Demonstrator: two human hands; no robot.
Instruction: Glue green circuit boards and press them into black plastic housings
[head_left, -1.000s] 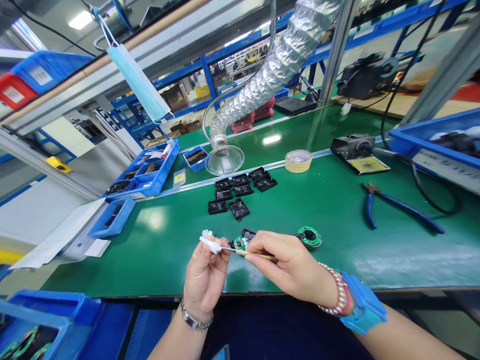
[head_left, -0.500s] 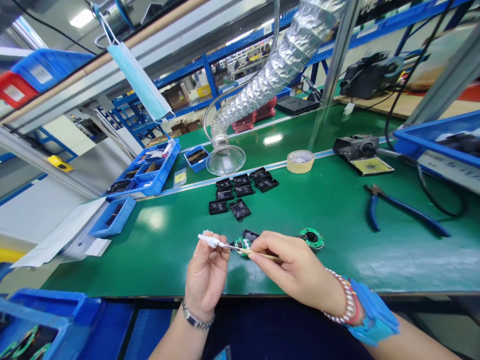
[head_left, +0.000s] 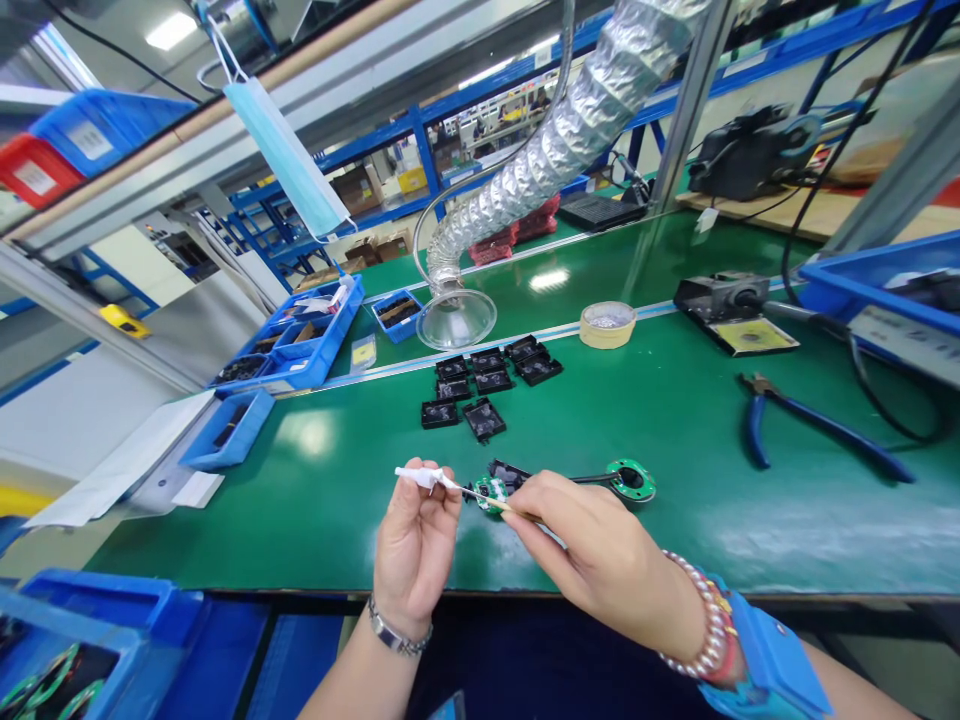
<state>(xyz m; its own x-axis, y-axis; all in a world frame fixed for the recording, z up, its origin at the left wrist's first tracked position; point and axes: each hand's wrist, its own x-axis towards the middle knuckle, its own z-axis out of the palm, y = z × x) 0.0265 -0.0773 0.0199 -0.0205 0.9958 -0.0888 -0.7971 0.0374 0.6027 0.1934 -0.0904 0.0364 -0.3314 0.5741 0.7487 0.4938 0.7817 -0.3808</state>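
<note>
My left hand (head_left: 414, 555) is closed around a small white plastic tube-like piece (head_left: 420, 476), held between thumb and fingers just above the bench. Pinched in my right hand (head_left: 600, 540) is a thin pick-like tool (head_left: 493, 503) with a tan handle and a slim metal tip. That tip meets the right end of the white piece; whether it goes inside I cannot tell. Behind the tool lie a small green circuit board (head_left: 489, 489) and a black plastic case (head_left: 511, 472), partly hidden by my right hand. A black cable links toward a ring-shaped green board (head_left: 631, 481).
Several black cases (head_left: 484, 419) sit mid-bench below a clear suction hood (head_left: 456, 320). To the right are a tape roll (head_left: 607, 326), a soldering iron stand (head_left: 731, 305) and blue-handled pliers (head_left: 817, 425). Blue parts bins (head_left: 322, 350) line the left.
The view has shifted slightly, and more of the cable and ring board shows past my right hand. The white piece has turned a little in my left fingers; both grips continue.
</note>
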